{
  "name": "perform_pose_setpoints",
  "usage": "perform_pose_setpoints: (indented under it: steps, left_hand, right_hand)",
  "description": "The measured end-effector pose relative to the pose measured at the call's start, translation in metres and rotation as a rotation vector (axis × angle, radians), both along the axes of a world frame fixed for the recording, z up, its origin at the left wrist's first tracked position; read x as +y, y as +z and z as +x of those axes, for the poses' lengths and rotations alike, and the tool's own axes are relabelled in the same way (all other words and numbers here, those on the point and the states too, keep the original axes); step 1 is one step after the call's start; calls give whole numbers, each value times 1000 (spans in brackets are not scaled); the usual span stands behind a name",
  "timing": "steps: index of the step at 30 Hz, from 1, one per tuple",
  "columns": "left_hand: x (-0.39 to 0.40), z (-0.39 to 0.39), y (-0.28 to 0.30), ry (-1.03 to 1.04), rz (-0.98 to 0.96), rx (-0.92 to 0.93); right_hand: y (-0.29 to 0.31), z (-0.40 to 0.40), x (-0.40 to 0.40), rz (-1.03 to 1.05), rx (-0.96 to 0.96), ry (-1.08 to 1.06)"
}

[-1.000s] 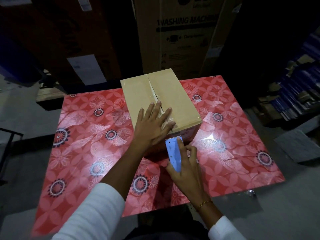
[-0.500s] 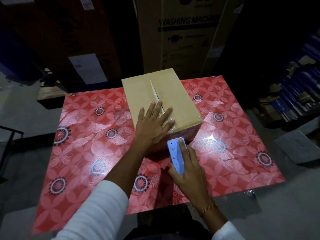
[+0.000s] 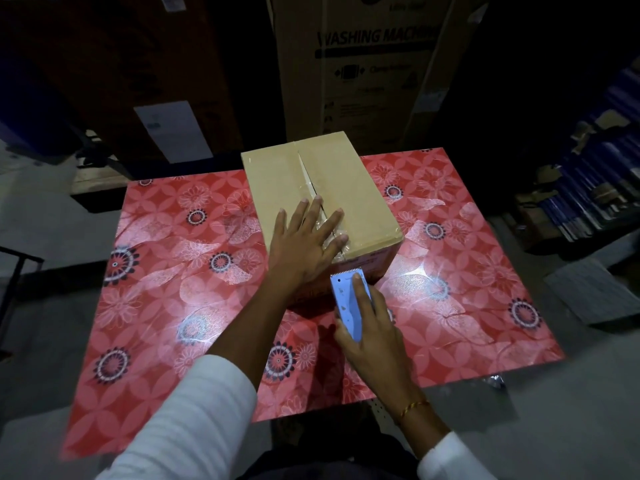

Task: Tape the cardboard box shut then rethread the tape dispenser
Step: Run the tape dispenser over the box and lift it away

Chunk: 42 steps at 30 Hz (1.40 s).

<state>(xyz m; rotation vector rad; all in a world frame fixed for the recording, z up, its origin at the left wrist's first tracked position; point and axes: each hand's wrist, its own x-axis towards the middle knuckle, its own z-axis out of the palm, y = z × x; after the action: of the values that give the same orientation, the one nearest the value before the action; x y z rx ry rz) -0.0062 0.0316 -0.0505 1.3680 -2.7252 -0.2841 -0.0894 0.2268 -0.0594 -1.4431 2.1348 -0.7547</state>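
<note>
Left hand (image 3: pixel 304 244) flat, fingers spread on the stiff, light-looking box (image 3: pixel 322 199) mid-table; right hand (image 3: pixel 372 327) grips the blue tape dispenser (image 3: pixel 346 303) round its body.

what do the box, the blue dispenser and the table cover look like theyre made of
Box: plain brown cardboard, matte, with folded flaps and a glossy clear tape strip along the seam. Dispenser: looks like smooth light-blue plastic with a toothed cutting edge; whether the teeth are metal cannot be told. Table cover: probably vinyl or laminate, since the red flower print throws shiny glare.
</note>
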Motion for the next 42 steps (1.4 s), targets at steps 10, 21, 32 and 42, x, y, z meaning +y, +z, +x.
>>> perform_pose_setpoints:
  steps: [10, 21, 32, 42]
  left_hand:
    - [2, 0, 1, 6, 13, 22]
    - [1, 1, 2, -1, -3, 37]
    - [0, 1, 0, -1, -12, 32]
    - [1, 1, -1, 4, -15, 39]
  right_hand:
    - [11, -9, -6, 59, -8, 15]
    - [7, -4, 11, -58, -80, -18]
    - [10, -7, 18, -58, -166, -4]
    - [7, -11, 5, 33, -114, 39]
